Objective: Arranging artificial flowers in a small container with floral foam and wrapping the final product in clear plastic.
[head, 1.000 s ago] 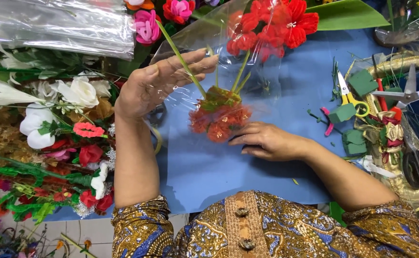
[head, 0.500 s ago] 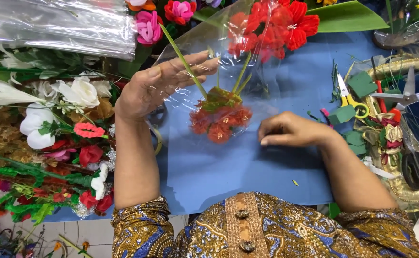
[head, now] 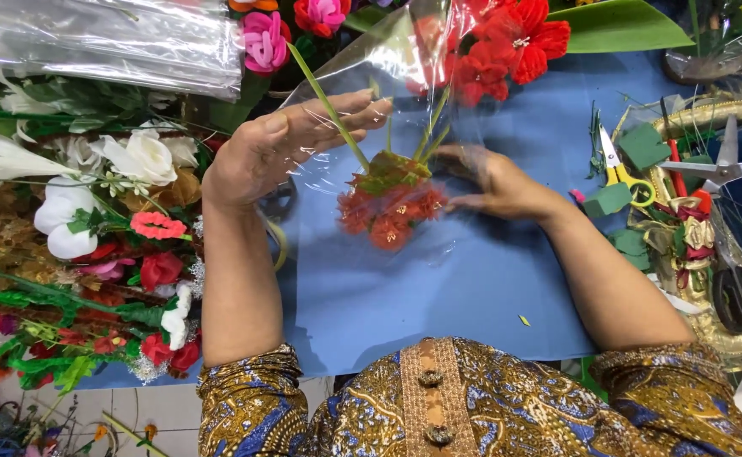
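Cellophane [head: 405,93], clear and crinkly, lies over a small red bunch [head: 390,211] at the middle of the blue mat [head: 438,288]. Left hand [head: 282,148] lies flat, fingers spread, pressing the film and a green stem [head: 328,106]. Right hand [head: 493,182], loosely curled, touches the bunch under the film; its grip can't be made out.

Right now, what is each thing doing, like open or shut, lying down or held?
Left hand: open, flat on the cellophane.
Right hand: under the cellophane, by the stems.
Clear cellophane sheet: wrapped loosely over the flowers.
Orange flower bunch: lying down, inside the wrap.
Yellow-handled scissors: lying on the table; blades hard to tell.
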